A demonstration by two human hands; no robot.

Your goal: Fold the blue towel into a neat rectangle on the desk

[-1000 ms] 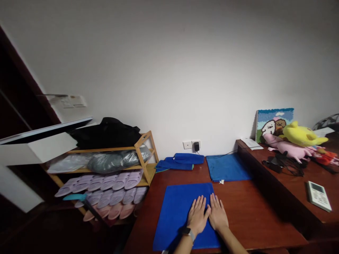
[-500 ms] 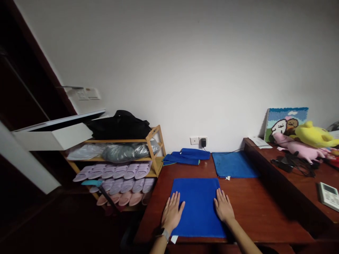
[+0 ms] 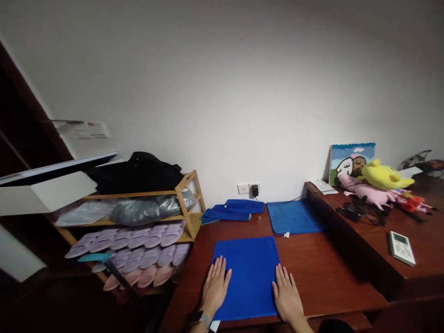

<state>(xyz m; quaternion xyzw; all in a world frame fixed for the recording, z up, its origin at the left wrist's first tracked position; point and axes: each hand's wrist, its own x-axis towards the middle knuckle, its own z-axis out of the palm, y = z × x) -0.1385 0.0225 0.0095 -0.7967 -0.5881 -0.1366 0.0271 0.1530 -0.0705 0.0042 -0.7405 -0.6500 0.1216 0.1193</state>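
Dim, uneven illumination: the wall [image 3: 270, 115] is palest near the centre, greying toward the upper corners, while the lower left lies in near-black shadow. Wide-angle distortion stretches the frame's edges; the plastic-wrapped bundle [image 3: 140, 212], left, carries small glints.

At lower centre, the left hand [image 3: 215, 286] is laid palm-down; farther right, the right hand [image 3: 287, 295] is likewise held flat, fingers extended.

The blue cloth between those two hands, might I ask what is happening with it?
A person's left hand lies palm down at the left edge of the blue cloth, the right hand at its right edge. The cloth lies flat on the table, its white tag at the near left corner. Other blue fabric lies farther back.
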